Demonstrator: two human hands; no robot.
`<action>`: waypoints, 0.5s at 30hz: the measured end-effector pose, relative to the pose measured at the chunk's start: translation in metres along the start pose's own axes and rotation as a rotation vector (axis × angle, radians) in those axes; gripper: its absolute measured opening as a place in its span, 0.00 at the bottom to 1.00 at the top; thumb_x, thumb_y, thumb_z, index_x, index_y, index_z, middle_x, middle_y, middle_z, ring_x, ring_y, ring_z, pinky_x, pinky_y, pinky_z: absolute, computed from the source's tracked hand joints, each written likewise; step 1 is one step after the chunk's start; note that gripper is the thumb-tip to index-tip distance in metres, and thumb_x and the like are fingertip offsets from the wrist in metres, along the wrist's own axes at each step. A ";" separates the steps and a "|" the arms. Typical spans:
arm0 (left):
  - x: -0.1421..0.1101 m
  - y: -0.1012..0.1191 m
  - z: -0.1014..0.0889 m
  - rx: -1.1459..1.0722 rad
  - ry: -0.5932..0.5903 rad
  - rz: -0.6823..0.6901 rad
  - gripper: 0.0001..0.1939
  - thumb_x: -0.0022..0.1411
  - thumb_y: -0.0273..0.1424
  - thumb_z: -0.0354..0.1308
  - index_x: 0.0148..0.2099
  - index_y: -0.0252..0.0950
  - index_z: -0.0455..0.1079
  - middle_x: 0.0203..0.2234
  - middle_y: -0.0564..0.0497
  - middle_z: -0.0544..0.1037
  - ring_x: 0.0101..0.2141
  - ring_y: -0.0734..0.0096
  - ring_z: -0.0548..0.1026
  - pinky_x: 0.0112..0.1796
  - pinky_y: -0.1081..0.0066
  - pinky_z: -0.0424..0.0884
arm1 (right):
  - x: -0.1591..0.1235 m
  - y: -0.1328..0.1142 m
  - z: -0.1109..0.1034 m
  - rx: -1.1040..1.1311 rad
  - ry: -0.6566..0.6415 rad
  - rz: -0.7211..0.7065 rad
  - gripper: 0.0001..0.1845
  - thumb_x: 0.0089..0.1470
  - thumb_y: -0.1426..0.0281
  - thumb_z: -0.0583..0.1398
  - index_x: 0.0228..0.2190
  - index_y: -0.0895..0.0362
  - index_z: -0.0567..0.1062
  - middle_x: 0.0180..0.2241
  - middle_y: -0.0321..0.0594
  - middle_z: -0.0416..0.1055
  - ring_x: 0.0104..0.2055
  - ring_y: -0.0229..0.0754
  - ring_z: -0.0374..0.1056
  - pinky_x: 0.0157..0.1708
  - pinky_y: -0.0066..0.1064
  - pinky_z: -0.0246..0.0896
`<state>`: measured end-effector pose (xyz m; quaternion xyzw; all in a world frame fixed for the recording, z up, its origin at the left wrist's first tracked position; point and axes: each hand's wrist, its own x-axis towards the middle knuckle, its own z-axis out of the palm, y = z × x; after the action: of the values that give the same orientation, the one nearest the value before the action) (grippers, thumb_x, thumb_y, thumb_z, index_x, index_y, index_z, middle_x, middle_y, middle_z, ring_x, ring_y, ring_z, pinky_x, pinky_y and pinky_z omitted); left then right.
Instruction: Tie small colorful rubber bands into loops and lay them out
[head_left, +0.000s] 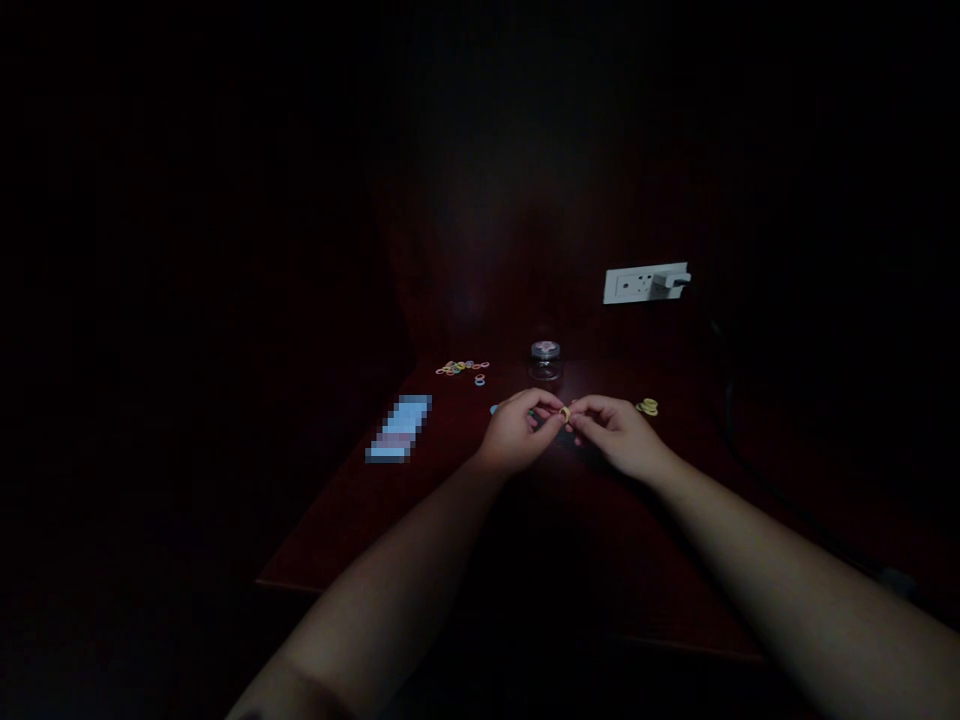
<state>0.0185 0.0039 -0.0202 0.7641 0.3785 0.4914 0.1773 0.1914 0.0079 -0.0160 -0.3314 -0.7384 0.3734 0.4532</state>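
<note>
Tabletop (322,540): dark red; I see its left edge running back toward the wall (480,260), with much of the surroundings too dark for me to make out.
Pixelated rectangle (400,428): pale blue, lying near that left edge; it is blurred out, so I cannot tell what it is.
Mixed bands (455,369): small loops in several colours, loosely clustered toward the back, some overlapping.
Loop pair (480,382): just in front of the cluster, one of the two blue.
Blue piece (494,410): mostly hidden behind the left hand, so I cannot tell its full shape.
Left hand (514,432): fingers narrowed to a pinch, holding one side of the yellow band.
Jar (545,368): clear, upright and lidded, standing behind the hands.
Yellow band (565,415): between the two hands, in front of the jar and slightly right of it.
Right hand (622,435): fingers pinched on the band's other side.
Wall socket (631,286): white, with a plug (666,281) in its right part.
Yellow pile (649,407): several loops lying together, just beyond the right hand.
</note>
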 end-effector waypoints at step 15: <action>0.004 -0.003 -0.001 0.004 -0.009 -0.023 0.07 0.55 0.30 0.61 0.37 0.35 0.74 0.32 0.50 0.79 0.31 0.75 0.75 0.30 0.77 0.68 | -0.002 0.001 0.000 -0.007 0.083 0.001 0.12 0.50 0.62 0.61 0.32 0.57 0.70 0.23 0.34 0.66 0.24 0.36 0.61 0.24 0.28 0.56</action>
<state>0.0171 0.0086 -0.0194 0.7622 0.3875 0.4852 0.1831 0.1922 0.0071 -0.0174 -0.3486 -0.7202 0.3570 0.4820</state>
